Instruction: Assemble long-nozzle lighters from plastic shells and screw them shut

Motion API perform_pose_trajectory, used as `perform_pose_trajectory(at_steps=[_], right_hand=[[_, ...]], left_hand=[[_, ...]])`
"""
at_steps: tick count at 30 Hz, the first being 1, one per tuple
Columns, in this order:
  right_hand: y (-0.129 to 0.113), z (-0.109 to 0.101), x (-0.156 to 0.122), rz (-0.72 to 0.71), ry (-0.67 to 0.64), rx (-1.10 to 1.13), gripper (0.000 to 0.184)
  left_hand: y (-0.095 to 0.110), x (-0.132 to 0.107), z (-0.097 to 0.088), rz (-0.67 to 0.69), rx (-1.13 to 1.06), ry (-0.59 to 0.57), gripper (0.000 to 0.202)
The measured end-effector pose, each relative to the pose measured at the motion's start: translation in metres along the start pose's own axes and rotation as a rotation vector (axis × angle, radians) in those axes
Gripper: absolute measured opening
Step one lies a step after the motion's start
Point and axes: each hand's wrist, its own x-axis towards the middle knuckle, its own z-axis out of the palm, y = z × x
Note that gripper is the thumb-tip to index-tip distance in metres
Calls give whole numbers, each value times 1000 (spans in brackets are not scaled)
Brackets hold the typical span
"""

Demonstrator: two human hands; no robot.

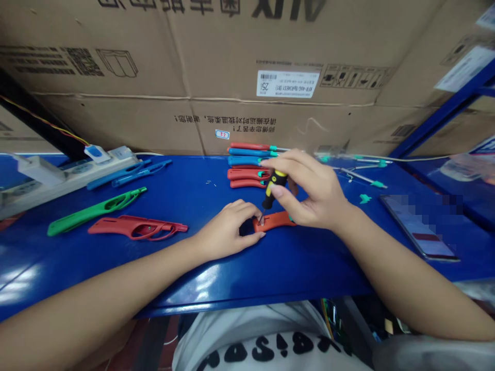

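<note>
My right hand (309,193) is closed round a small screwdriver with a black and yellow handle (275,184), held upright with its tip down on an orange-red plastic handle piece (275,220) lying on the blue table (247,268). My left hand (228,229) is curled at the left end of that piece, fingertips pinching it against the table.
A stack of red and blue assembled handles (249,166) lies behind my hands. Loose green (96,210), red (135,226) and blue (124,174) handle shells lie at the left, near a white power strip (58,178). A phone (419,226) lies at the right. Cardboard boxes (232,77) wall the back.
</note>
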Motion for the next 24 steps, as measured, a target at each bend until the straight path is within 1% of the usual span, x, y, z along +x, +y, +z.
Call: perform_pose_trajectory(at_steps=[2, 4, 7, 9, 12, 14, 15, 17, 19, 22, 24], right_hand=[[0, 2, -1, 37, -69, 108, 39], [1, 3, -2, 65, -78, 161, 37], [1, 4, -2, 26, -7, 0, 33], [0, 4, -2, 6, -11, -43, 34], [-3, 5, -1, 62, -77, 156, 38], [-4, 6, -2, 96, -63, 225, 34], [-3, 6, -2, 98, -34, 193, 31], [-3, 6, -2, 92, 33, 68, 32], [-2, 6, -2, 110, 38, 45, 34], [-2, 6, 0, 186, -24, 230, 34], [-2, 6, 0, 191, -7, 266, 30]], left_hand=[[0, 0, 0, -4, 3, 0, 16], [0, 0, 0, -6, 5, -5, 16], [-1, 0, 0, 5, 1, 2, 16], [-1, 0, 0, 9, 0, 8, 16], [-1, 0, 0, 2, -4, 3, 16], [-1, 0, -1, 2, -8, 2, 16], [-1, 0, -1, 3, -12, 2, 16], [-1, 0, -1, 5, -20, 4, 15], [0, 1, -2, 4, -29, 3, 15], [1, 1, -2, -1, -31, 1, 16], [1, 1, -2, -2, -25, 1, 17]])
